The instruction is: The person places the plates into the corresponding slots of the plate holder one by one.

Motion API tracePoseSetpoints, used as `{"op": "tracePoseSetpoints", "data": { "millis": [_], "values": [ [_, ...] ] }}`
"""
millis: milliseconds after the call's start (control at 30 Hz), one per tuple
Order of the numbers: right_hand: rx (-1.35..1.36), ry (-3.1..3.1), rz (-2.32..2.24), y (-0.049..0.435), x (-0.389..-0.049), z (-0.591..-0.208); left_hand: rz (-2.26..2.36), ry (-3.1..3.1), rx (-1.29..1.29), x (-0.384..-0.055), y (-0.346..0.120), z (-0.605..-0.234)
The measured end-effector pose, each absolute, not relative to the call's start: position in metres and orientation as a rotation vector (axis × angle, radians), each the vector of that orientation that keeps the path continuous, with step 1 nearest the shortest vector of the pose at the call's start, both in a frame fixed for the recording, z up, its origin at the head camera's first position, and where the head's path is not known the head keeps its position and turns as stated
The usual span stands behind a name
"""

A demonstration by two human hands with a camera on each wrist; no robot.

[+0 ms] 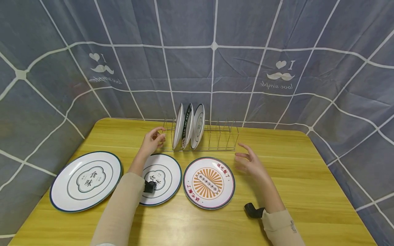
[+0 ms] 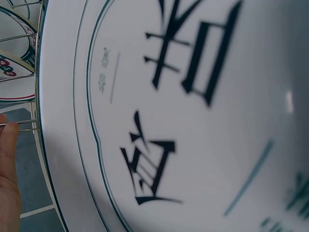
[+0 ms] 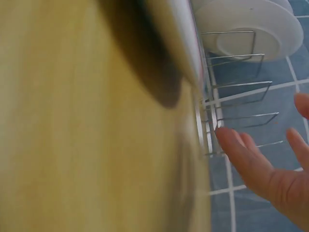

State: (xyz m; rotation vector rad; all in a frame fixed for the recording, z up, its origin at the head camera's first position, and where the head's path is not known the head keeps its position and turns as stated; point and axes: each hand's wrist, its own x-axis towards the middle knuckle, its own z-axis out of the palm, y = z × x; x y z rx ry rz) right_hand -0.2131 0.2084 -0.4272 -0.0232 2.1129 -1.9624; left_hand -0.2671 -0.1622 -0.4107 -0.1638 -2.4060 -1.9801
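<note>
- My left hand [image 1: 152, 141] pinches the wire at the left end of the rack [image 1: 215, 150]; the left wrist view shows the thumb side of that grip.
- My right hand [image 1: 250, 160] holds nothing: its fingers are spread and loosely bent beside the rack's right front corner. I can't tell whether a fingertip touches the wire.
- The rack stands near the back of the tabletop [image 1: 307, 177], with three plates upright in its left part: a left one [image 1: 178, 126], a dark-rimmed middle one [image 1: 188, 126] and a right one [image 1: 198, 126].
- All that weight sits toward my left hand, so lifting or tugging there could, I judge, tip the rack or twist it askew.
- The upright plates lean in thin wires; a sharp jolt might make them knock together and chip, or roll out of their slots.
- Three more plates lie flat in front: a big one [image 1: 86, 196], a smaller one [image 1: 166, 194] partly behind my left sleeve [image 1: 118, 208], and one with an orange sunburst [image 1: 209, 201].
- The last two lie close before the rack, so pulling it toward me could scrape their rims.
- My left forearm crosses above the smaller plate; dropping my wrist might bump it.
</note>
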Motion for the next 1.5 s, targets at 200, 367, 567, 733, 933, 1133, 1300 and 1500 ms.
{"op": "tracePoseSetpoints", "data": {
  "millis": [200, 367, 567, 733, 933, 1133, 1300, 1500],
  "values": [
    [-0.105, 1.971, -1.733, 0.213, -0.207, -0.442, -1.964, -2.417, -0.160, -0.275, -0.166, -0.424],
    [-0.185, 1.868, -1.665, 0.213, -0.205, -0.447, -1.979, -2.411, -0.174, -0.273, -0.165, -0.419],
    [-0.236, 1.866, -1.636, 0.211, -0.203, -0.451, -1.968, -2.425, -0.166, -0.266, -0.162, -0.409],
    [-0.238, 1.919, -1.593, 0.209, -0.202, -0.452, -1.968, -2.420, -0.163, -0.266, -0.162, -0.408],
    [-0.278, 1.804, -1.642, 0.209, -0.203, -0.454, -1.959, -2.419, -0.175, -0.266, -0.162, -0.408],
    [-0.401, 1.608, -1.715, 0.216, -0.205, -0.461, -1.952, -2.422, -0.181, -0.269, -0.163, -0.413],
    [-0.505, 1.487, -1.754, 0.220, -0.206, -0.464, -1.959, -2.408, -0.179, -0.277, -0.168, -0.425],
    [-0.499, 1.374, -1.822, 0.225, -0.202, -0.459, -1.915, -2.417, -0.199, -0.283, -0.169, -0.437]
  ]
}}
